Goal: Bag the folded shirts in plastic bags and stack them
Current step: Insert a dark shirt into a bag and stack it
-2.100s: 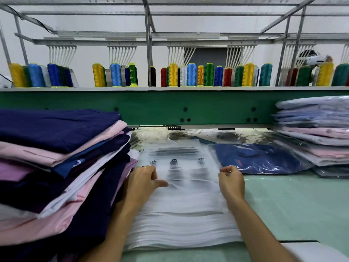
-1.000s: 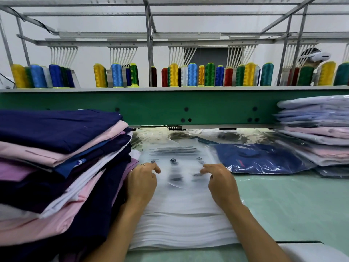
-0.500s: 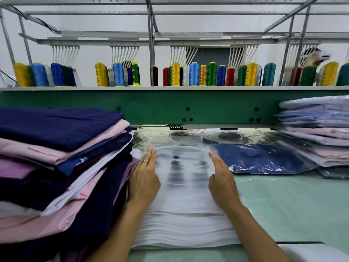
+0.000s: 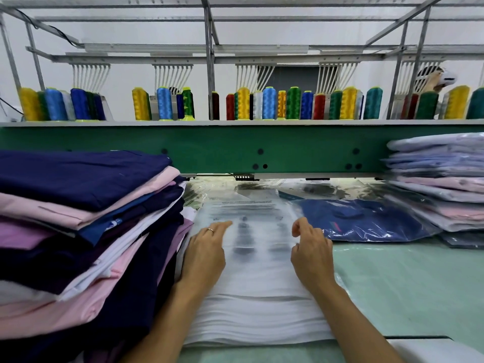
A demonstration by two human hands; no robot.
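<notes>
Closest to me, my two forearms reach in over the front edge of the pale green table (image 4: 408, 289). Between them lies a thick stack of plastic bags (image 4: 251, 318), flat on the table, its layered white edges facing me.

My left hand (image 4: 207, 250) lies palm down on the left side of the stack, fingers nearly straight and pointing away from me, gripping nothing; a ring sits on one finger. My right hand (image 4: 311, 252) rests on the right side of the stack with its fingers curled down onto the top bag (image 4: 248, 213). I cannot tell whether it has the film pinched or only touches it. The top bag carries blurred dark print near its far end.

To my left, touching the bag stack, a tall pile of folded shirts (image 4: 78, 221) in navy, pink, lilac and white leans slightly, with a navy one on top. Just beyond my right hand, a navy bagged shirt (image 4: 366, 221) lies flat on the table. Farther right stands a stack of bagged shirts (image 4: 442, 184) in pale blue, pink and white.

Behind all this runs the green beam (image 4: 235, 150) of a machine, with more loose film under it. Above it, thread cones (image 4: 269, 103) in yellow, blue, green and red stand in a row beneath a grey metal frame (image 4: 209, 48).
</notes>
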